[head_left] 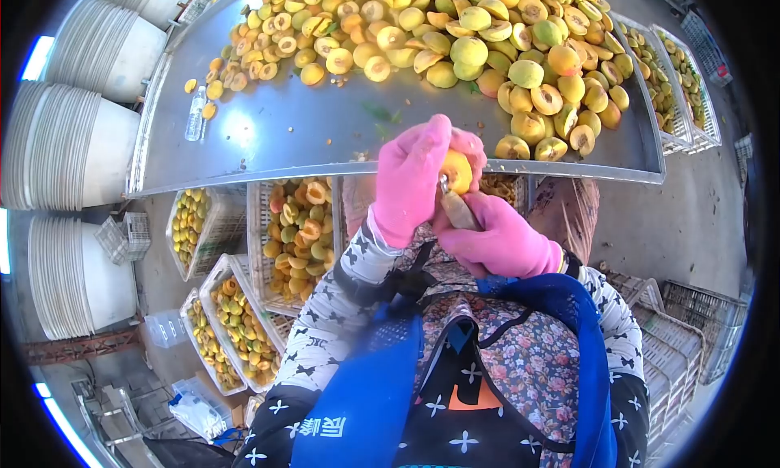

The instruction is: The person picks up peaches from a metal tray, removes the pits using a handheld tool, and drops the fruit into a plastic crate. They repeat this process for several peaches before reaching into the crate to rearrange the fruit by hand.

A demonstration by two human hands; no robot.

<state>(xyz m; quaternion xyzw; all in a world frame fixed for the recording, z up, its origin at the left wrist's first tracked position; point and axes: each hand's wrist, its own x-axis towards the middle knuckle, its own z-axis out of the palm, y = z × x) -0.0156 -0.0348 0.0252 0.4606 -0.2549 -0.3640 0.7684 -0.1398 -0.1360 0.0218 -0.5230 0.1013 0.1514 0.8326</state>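
Both my hands wear pink gloves and meet just over the near edge of the metal table [280, 155]. My left hand [410, 175] is closed round a yellow peach half [457, 172]. In my right hand [512, 239] is a small pitting tool [460, 213] with a pale handle, its metal tip against the fruit. The tip is partly hidden, so its exact shape cannot be made out. Beyond my hands, a big heap of cut yellow peaches [471, 54] covers the far part of the table, several halves showing brown pit hollows.
A plastic bottle [196, 114] stands at the table's left. Crates of peaches [296, 240] sit below the near edge, with more crates [244, 326] at lower left. Stacked white tubs [89, 277] line the left side. Other crates [662, 346] stand at right.
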